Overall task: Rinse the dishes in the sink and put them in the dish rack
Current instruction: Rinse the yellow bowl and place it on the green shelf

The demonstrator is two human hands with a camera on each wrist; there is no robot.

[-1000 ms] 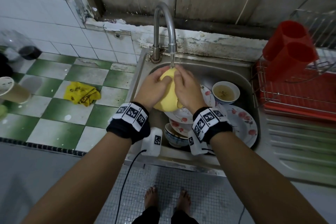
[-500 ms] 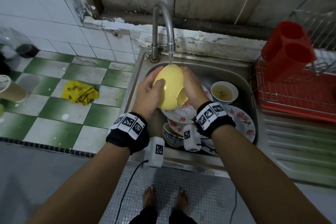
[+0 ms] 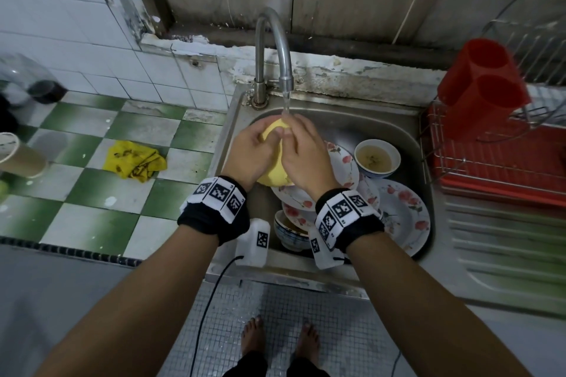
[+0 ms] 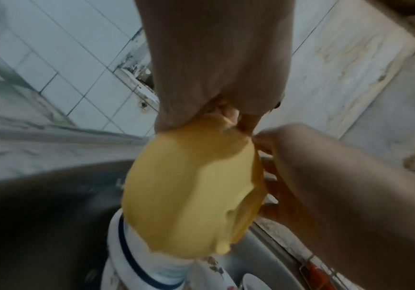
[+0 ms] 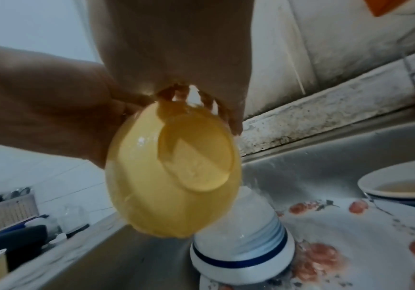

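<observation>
Under the curved steel faucet, over the stainless steel sink, you held the yellow plastic bowl on edge between both hands, its foot ring turned toward your right wrist. Your left hand gripped one side and your right hand clasped the other, fingertips meeting at the rim where the water struck. Half a second before, the bowl's rounded back showed wide between your hands; now they had closed over it and it sat lower. Below it lay the floral plates. The red wire dish rack stood to the right.
</observation>
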